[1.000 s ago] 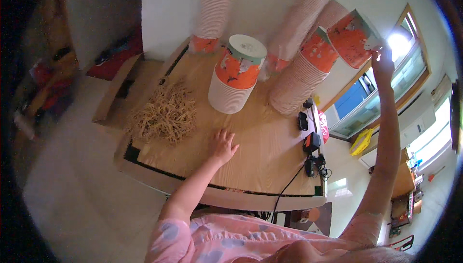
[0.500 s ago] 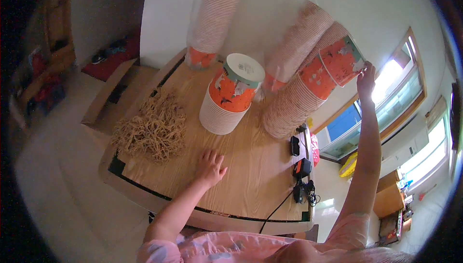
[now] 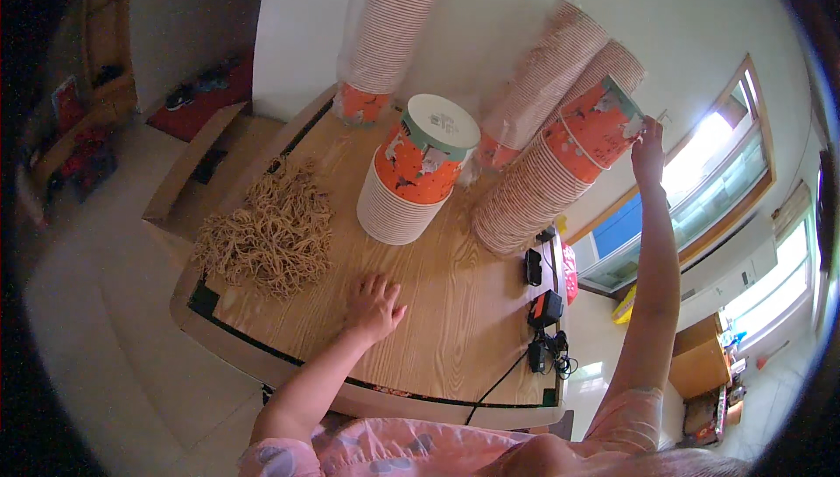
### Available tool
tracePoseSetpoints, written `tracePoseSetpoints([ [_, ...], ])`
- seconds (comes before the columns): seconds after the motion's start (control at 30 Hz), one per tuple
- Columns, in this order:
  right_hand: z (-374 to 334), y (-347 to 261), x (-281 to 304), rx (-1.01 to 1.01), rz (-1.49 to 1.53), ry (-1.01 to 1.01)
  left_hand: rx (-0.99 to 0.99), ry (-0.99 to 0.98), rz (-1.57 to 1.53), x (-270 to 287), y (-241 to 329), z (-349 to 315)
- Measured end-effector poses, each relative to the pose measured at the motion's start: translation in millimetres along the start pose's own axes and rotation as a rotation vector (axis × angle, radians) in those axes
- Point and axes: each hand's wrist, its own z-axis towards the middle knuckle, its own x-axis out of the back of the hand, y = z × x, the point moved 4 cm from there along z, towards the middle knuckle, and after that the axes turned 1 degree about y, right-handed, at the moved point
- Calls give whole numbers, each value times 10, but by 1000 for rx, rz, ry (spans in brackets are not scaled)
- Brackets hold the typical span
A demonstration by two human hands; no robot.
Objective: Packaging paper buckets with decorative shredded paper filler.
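My right hand (image 3: pixel 648 155), arm stretched out, pinches the base edge of an orange paper bucket (image 3: pixel 600 121) with a green band. This bucket is upside down over the top of a tall leaning stack of nested paper buckets (image 3: pixel 534 188), its white rim around the orange one below. Flat on the wooden table (image 3: pixel 437 328) lies my left hand (image 3: pixel 374 309), fingers spread and holding nothing. Beyond it stands a shorter stack of upturned paper buckets (image 3: pixel 407 184), with a pale base on top. To its left lies a tangled heap of tan strands (image 3: pixel 267 236).
Plastic-wrapped bucket stacks stand at the back, one tall stack (image 3: pixel 398 26) at left and another stack (image 3: pixel 547 74) at right. Black adapters with cables (image 3: pixel 544 311) and a small black case (image 3: pixel 533 267) lie along the table's right edge. An open cardboard box (image 3: pixel 197 162) is at left.
My right hand and the bucket have moved down and left, so the bucket sits a bit lower over the stack. My left hand stays flat on the table.
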Motion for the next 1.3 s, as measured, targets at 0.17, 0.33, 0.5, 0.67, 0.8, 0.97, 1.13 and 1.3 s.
tracePoseSetpoints([
  [0.17,-76,-120,-30,70,-23,24,-11,21,-6,-8,-4,-2],
  [0.33,-153,-77,-134,23,-30,-11,-7,32,1,17,1,-6],
  [0.5,-187,-19,-209,70,46,12,-14,42,-15,8,-5,-7],
  [0.67,-186,-18,-250,26,87,0,-6,32,-16,52,6,-2],
  [0.8,-174,56,-292,51,107,16,-8,28,-12,33,9,1],
  [0.97,-208,5,-330,-6,132,1,1,12,-1,27,-9,0],
  [1.13,-253,-52,-316,-61,132,-40,8,9,9,3,-3,2],
  [1.3,-314,-39,-343,22,153,-11,3,-1,-20,-74,-4,-19],
])
